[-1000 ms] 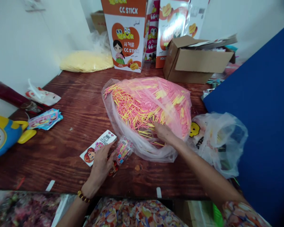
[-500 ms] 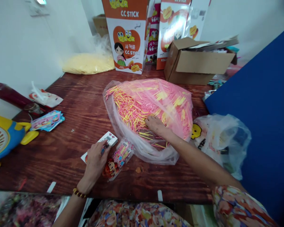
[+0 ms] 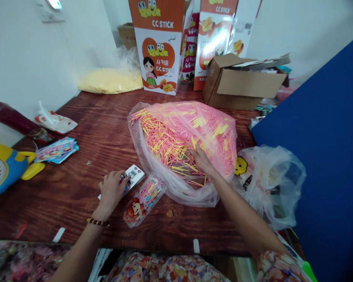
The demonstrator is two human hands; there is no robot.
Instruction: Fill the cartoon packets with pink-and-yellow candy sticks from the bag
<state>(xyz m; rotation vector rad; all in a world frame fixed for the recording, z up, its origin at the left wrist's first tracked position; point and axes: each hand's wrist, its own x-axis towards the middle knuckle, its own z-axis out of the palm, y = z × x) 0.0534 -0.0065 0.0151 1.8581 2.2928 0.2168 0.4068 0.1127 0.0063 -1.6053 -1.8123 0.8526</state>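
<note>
A large clear plastic bag (image 3: 153,172) full of thin pink and yellow sticks (image 3: 176,133) lies open in the middle of the brown wooden table (image 3: 85,117). My right hand (image 3: 201,159) reaches into its mouth, fingers curled among the sticks. My left hand (image 3: 111,190) rests on a flat printed packet (image 3: 134,174) at the front of the table, fingers bent over it. Just right of that hand lies a small filled packet with a cartoon figure (image 3: 142,199).
Orange-and-white "CC STICK" cartons (image 3: 161,47) and an open brown cardboard box (image 3: 241,82) stand at the back. A yellow bag (image 3: 110,80) lies back left. A stack of packets (image 3: 57,149), a yellow-blue toy fan (image 3: 6,168) and a crumpled plastic bag (image 3: 270,180) flank the table. A blue panel (image 3: 326,137) stands right.
My left hand slid left off the cartoon packet and onto the flat packet. My right hand shifted about inside the bag of sticks.
</note>
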